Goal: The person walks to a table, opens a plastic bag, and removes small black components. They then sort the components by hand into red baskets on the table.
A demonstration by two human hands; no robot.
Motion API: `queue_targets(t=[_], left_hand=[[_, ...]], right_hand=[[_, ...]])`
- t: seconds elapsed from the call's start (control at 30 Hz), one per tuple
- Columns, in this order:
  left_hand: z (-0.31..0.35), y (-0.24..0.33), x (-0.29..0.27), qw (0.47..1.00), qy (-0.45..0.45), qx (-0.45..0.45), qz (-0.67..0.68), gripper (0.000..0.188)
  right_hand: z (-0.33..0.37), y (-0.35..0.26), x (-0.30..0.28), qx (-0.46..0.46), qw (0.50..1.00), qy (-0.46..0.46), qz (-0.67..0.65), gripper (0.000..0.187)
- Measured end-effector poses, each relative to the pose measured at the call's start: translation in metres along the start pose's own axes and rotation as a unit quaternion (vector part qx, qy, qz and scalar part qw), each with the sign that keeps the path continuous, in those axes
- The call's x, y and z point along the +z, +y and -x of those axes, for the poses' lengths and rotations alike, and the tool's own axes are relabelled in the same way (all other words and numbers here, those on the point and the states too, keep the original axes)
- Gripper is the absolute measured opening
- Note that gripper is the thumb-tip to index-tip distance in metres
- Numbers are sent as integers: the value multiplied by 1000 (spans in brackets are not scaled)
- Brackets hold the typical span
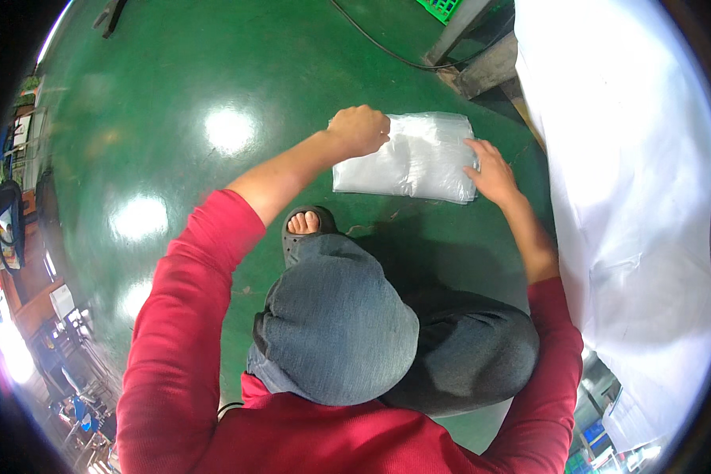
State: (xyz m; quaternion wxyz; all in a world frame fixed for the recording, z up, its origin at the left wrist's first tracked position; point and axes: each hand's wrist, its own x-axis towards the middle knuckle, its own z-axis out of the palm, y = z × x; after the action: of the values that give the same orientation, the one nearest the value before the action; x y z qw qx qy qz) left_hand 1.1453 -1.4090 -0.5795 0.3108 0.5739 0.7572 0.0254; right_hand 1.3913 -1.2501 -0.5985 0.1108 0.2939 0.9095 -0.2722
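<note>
A stack of clear plastic bags or sheets, flat and wrinkled, lies on the green floor in front of me. Over its upper left part is my left hand, closed into a fist with the knuckles up. What its fingers hold, if anything, is hidden. My right hand rests at the stack's right edge, fingers apart, with the fingertips touching or just over the plastic.
A large white sheet hangs along my right side. Beyond the stack stand a grey support leg, a dark cable and a green crate. My sandalled foot is close to the stack's near left corner.
</note>
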Motion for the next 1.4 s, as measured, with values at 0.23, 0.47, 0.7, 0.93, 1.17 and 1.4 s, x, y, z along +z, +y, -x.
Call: queue_targets(t=[0.23,0.47,0.7,0.93,1.17,1.4], left_hand=[[-13,-16,48,995,30,-39,-89,24],[57,1,60,973,20,167,-159,12],[111,5,112,962,-73,239,-107,13],[118,-4,121,968,-103,196,-116,13],[124,-23,101,967,-175,26,-184,11],[107,-30,48,996,-55,-68,-2,24]], right_hand=[[1,-16,27,-79,989,-3,128,49],[-16,-15,10,-10,999,-45,-6,47],[-43,-39,38,-150,969,-19,196,108],[-70,-46,47,-81,959,-96,253,113],[-76,-3,42,114,989,-92,16,62],[-13,62,5,248,869,-96,-417,46]])
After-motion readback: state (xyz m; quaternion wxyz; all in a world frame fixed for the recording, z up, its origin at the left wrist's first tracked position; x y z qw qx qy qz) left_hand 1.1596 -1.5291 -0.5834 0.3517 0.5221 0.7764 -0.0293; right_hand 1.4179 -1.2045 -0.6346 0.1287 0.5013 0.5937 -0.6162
